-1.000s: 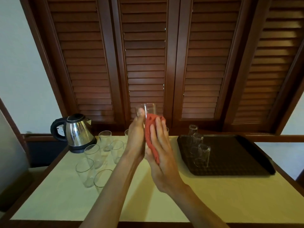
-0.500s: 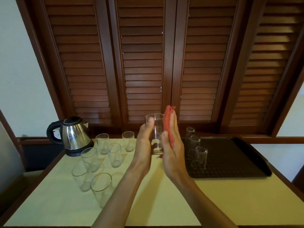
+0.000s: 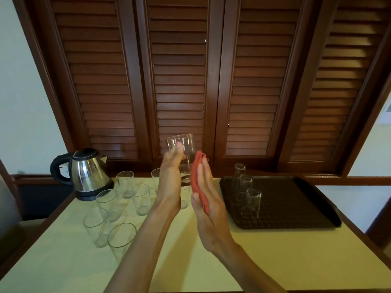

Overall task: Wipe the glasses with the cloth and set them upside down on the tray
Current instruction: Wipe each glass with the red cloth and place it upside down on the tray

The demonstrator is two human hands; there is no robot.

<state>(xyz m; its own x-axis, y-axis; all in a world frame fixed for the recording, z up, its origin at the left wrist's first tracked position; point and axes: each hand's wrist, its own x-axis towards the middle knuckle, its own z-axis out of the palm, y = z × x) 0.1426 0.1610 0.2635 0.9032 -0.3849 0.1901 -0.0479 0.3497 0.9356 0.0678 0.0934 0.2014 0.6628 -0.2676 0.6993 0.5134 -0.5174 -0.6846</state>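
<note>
We see the left hand [image 3: 169, 178] holding a clear, straight-sided drinking glass [image 3: 184, 153] upright above the pale yellow table [image 3: 264, 250], its grip curled round the glass wall. The right hand [image 3: 206, 199] lies with fingers straight, pressing a red cloth [image 3: 197, 180] flat against the side of the glass; its grip is wide, with the cloth between palm and glass. On the dark rectangular plastic tray [image 3: 296, 199] at the right, 3 clear glasses [image 3: 251, 203] stand upside down in a row along its left side. To the left of the arms we count at least 6 more clear glasses [image 3: 105, 201] standing mouth up on the table, near a stainless steel kettle with a black handle [image 3: 86, 172].
</note>
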